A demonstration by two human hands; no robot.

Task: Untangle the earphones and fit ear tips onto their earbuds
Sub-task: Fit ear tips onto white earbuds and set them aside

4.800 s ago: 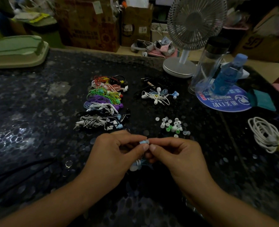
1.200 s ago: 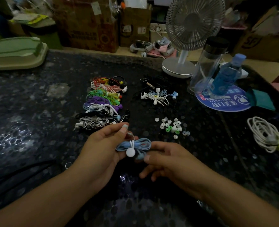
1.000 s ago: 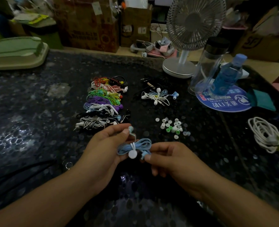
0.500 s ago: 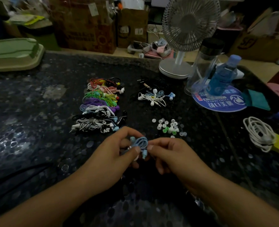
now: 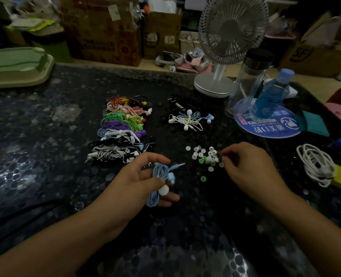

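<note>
- Fingers [image 5: 161, 181] of the left hand [image 5: 131, 182] curl round one coiled blue earphone [image 5: 158, 176].
- Right hand [image 5: 247, 166] pinches at the ear tips [image 5: 205, 156], roughly twenty, right of the earphone on the tabletop [image 5: 45, 156].

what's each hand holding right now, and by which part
Left hand grips the coiled blue earphones around the middle of the bundle. Right hand reaches into the ear tips; whether it pinches one cannot be told.

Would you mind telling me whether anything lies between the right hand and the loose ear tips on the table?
Nothing visible does. The right hand already has its fingers at the right edge of the ear tips, with only bare table around them.
</note>
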